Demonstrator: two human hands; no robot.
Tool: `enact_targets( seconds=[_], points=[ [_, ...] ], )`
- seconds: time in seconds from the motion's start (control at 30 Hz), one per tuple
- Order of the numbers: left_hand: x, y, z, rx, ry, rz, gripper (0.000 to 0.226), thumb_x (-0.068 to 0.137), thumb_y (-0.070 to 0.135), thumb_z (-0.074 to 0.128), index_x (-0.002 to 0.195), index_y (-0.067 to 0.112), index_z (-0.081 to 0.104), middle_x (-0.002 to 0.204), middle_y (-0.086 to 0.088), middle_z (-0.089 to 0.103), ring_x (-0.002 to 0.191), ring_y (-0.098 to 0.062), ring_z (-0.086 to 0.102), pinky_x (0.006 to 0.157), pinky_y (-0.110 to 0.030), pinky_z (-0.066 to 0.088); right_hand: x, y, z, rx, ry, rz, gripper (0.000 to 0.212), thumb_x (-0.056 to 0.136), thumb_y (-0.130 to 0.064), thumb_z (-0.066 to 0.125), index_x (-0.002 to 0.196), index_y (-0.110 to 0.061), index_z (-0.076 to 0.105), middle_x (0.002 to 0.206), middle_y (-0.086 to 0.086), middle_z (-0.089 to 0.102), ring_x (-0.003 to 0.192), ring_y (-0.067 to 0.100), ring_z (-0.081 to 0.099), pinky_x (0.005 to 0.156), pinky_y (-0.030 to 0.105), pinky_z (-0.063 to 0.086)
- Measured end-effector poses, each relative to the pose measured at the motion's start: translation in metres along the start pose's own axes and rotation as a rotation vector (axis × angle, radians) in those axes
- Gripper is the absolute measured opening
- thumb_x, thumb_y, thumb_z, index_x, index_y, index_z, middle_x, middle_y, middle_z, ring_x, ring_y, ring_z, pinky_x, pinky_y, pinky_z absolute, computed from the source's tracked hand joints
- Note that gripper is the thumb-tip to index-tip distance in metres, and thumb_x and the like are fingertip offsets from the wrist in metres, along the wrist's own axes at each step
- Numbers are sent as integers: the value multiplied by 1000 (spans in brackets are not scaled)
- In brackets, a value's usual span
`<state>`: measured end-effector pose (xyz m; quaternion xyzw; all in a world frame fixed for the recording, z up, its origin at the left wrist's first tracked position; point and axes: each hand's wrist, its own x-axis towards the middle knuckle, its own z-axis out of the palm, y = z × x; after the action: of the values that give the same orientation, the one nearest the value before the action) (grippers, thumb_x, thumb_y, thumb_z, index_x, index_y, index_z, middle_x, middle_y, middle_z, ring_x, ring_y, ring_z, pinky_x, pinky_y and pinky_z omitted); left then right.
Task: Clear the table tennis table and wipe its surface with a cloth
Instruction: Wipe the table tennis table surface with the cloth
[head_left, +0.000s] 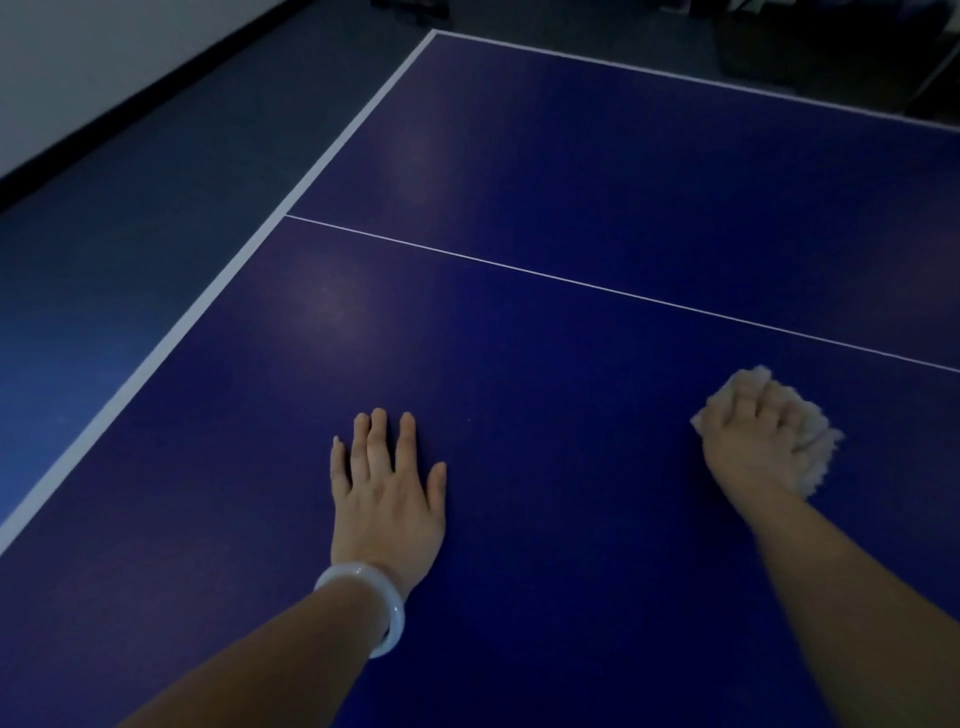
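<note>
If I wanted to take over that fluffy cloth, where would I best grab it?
Probably from above, at the bunched top of the cloth, as the right hand grips it now. It lies crumpled on the table, so its thin edges look harder to pinch than the raised middle.

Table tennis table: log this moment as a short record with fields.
surface: blue table, white lines, no loose items in view
left hand: flat on the table, fingers straight
right hand: presses on the bunched cloth, fingers curled
wrist: white bangle on left
stage: wiping
</note>
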<state>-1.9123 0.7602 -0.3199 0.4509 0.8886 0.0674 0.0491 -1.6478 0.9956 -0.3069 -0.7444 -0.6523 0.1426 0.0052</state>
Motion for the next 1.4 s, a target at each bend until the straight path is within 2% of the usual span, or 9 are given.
enact_targets(
  seconds=[0.1,0.3,0.37,0.43,0.5,0.57,0.77,1.03,1.4],
  points=[
    [2,0,0,-8,6,3,69,96,55,4,155,20,8,163,-9,4,150,-23,-7,121,-46,-7,-25,-55,14,-108,73,-86,66,101,-44,22,156,-14,1,163,13,12,149,36,12,117,61,10],
    [0,1,-4,-1,12,8,69,95,55,3,155,20,9,163,-10,5,150,-23,-6,121,-46,-5,-133,-69,53,-277,62,-970,63,101,-49,12,157,-24,-2,165,3,-3,152,28,-5,119,59,4],
    [0,1,-3,-22,12,7,69,96,55,5,155,19,9,163,-10,6,150,-24,-6,121,-46,-5,-121,-14,43,-415,155,-884,76,97,-45,34,157,-13,0,162,16,9,148,39,10,115,62,17],
    [2,1,0,-30,12,12,68,97,54,7,155,19,10,162,-11,6,150,-24,-5,121,-47,-5,-98,48,25,-392,186,-483,88,91,-40,48,156,-9,-1,158,20,10,143,41,17,114,59,22],
    [2,0,1,-14,11,15,67,97,53,8,155,18,10,162,-12,7,150,-26,-3,121,-47,-4,-100,75,7,-93,71,-27,77,100,-37,36,155,-20,-15,162,12,-6,149,36,3,119,59,11],
    [0,-1,1,-12,13,16,67,97,53,9,155,17,11,162,-13,9,150,-27,-2,121,-48,-4,-124,60,12,42,74,134,67,103,-33,22,151,-24,-23,163,8,-11,150,34,-4,119,59,7],
    [-1,-1,-1,-25,22,31,65,99,51,16,154,17,16,161,-14,13,150,-28,2,121,-48,-2,-228,-29,72,-61,154,-377,62,102,-47,16,156,-25,-6,164,3,-5,151,26,-11,121,54,-2],
    [-26,-44,-20,-303,-36,173,61,100,41,40,154,23,20,163,-3,6,150,-16,-6,120,-34,-12,-224,-27,69,-168,68,-368,61,97,-52,0,149,-32,-25,159,-3,-23,145,20,-30,119,52,-15],
    [-106,-132,-27,19,-16,-61,71,97,57,2,154,17,10,161,-14,7,150,-28,0,121,-49,6,-197,-69,57,-74,-4,-212,62,98,-51,3,155,-31,-13,164,0,-10,151,23,-10,119,58,-3]
  ],
)
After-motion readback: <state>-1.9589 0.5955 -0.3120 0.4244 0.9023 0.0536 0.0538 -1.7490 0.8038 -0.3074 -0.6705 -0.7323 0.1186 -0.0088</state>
